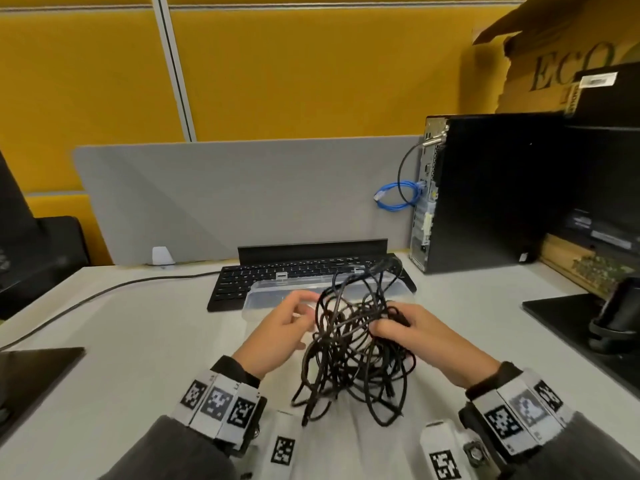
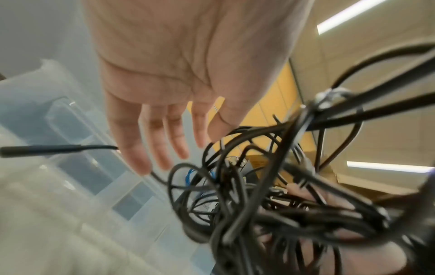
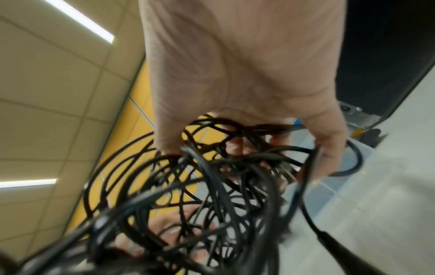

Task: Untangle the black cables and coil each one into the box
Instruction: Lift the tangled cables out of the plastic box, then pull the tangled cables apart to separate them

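A tangle of black cables hangs just above the white desk in front of me. My right hand grips the bundle at its upper right, fingers curled round several strands. My left hand is at the tangle's upper left with its fingers straight and spread; a strand with a black plug end runs behind its fingertips. The cables fill the lower right of the left wrist view. The clear plastic box stands open just beyond the hands, and its rim shows under my left hand.
A black keyboard lies behind the box. A black PC tower with a blue cable stands at the back right, and a monitor base at the right. A thin cable crosses the desk on the left.
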Available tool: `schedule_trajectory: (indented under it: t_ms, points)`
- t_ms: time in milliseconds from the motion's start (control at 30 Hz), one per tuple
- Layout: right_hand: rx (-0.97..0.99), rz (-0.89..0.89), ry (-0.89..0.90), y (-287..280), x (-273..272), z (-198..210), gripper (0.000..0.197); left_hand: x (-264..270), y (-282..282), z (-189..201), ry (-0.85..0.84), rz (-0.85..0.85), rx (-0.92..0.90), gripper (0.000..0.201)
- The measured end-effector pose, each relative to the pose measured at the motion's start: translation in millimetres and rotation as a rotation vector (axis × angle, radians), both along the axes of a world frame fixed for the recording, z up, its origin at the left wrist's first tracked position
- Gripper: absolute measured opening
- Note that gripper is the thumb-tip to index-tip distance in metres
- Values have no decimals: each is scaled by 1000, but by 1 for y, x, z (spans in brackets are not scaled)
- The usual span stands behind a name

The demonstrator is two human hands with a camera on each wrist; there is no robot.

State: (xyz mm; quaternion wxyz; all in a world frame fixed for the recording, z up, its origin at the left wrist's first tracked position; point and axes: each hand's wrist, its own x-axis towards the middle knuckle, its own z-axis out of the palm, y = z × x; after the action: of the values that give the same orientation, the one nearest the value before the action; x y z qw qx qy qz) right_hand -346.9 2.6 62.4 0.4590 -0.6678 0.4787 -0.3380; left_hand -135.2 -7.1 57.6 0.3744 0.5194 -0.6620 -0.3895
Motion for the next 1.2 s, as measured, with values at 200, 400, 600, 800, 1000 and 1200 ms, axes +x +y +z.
schedule_trajectory:
  t_ms: [200, 400, 600, 800, 1000, 1200]
  points:
    - [-243, -126, -247, 2, 6, 0, 16, -7, 15, 2, 257, -70, 196, 46]
    - [-438, -6, -224, 2, 15, -12, 15, -13, 30, 9, 665, -228, 322, 59]
    - [-344, 33, -201, -4, 14, -16, 49, -11, 23, 5, 658, -64, 102, 70]
    - [-335, 13, -262, -9, 8, -21, 63, -3, 24, 7, 647, -93, -95, 68]
    - [-380, -31, -198, -12, 6, -21, 73, 1, 20, 3, 708, -137, -185, 73]
    - [75, 41, -676, 6, 5, -3, 42, 4, 20, 5, 708, -165, -331, 66]
